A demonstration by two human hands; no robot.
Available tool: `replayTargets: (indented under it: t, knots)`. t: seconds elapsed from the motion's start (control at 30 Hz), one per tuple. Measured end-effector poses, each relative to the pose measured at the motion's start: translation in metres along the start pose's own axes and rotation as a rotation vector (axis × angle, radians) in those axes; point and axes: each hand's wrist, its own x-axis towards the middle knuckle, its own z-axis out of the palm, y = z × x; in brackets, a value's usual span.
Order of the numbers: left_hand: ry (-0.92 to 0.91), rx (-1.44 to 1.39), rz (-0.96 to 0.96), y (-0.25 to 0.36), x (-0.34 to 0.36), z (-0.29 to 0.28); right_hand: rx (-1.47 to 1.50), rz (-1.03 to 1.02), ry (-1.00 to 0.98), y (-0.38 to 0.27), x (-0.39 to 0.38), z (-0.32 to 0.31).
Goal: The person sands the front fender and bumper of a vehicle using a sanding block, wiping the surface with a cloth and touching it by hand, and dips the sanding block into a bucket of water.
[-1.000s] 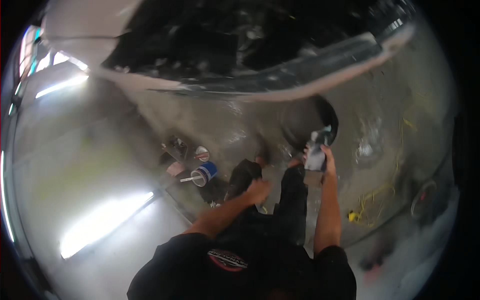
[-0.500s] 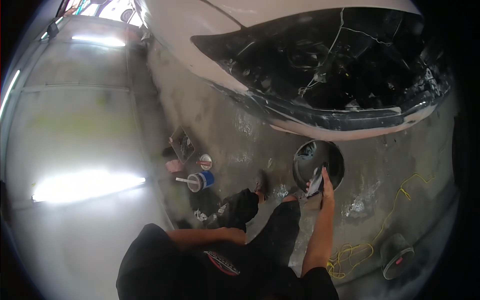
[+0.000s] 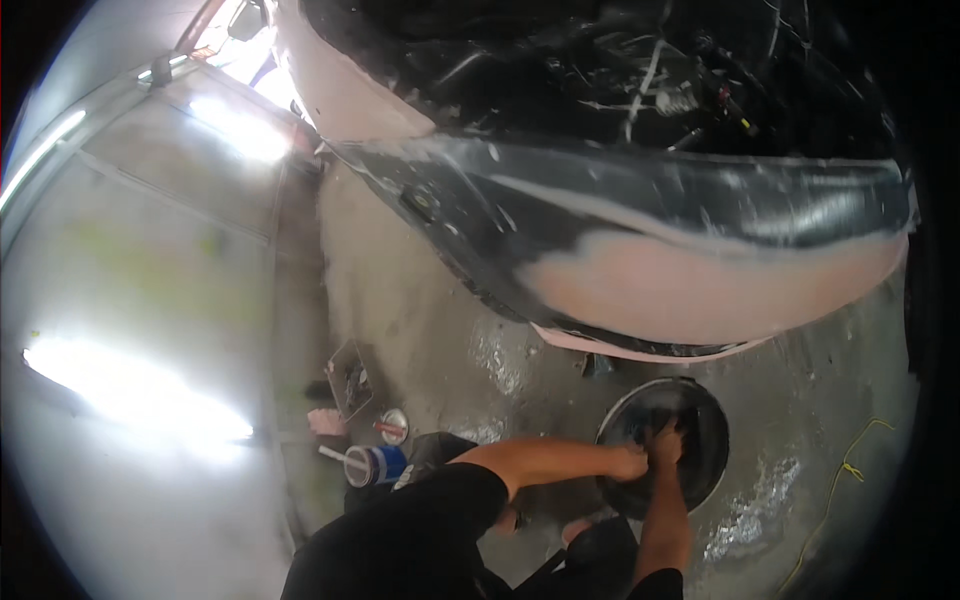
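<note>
Both of my hands are down in a round black basin (image 3: 713,468) on the wet floor below the car's front end. My right hand (image 3: 668,442) has its fingers bent over something dark that I cannot make out. Just left of it, my left hand (image 3: 628,462) is curled closed at the basin's left side, and what it grips, if anything, is hidden.
A car bumper (image 3: 700,280), dark with pink patches, spans the top. At lower left are a blue can (image 3: 389,465) with a stick, a lid (image 3: 394,426), a pink cloth (image 3: 325,421) and a rectangular tray (image 3: 338,385). A yellow cord (image 3: 853,472) lies right. A lit wall (image 3: 150,270) stands left.
My left arm has reached forward and right from my body into the basin. My right hand, which held a grey block, is lower in the basin. The bumper fills more of the view.
</note>
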Motion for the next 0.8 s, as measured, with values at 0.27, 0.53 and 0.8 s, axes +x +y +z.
replayTargets:
  t: [0.27,0.53,0.8]
  knots:
    - [-0.067,0.039,-0.246,-0.093,0.153,0.110,-0.192,-0.096,-0.112,0.010,0.040,0.028]
    - [0.140,-0.124,0.178,-0.003,0.108,0.015,-0.230,-0.049,-0.158,0.129,0.068,0.038]
    - [0.831,0.439,0.389,-0.022,-0.243,-0.342,0.084,0.041,-0.242,0.047,0.007,-0.011]
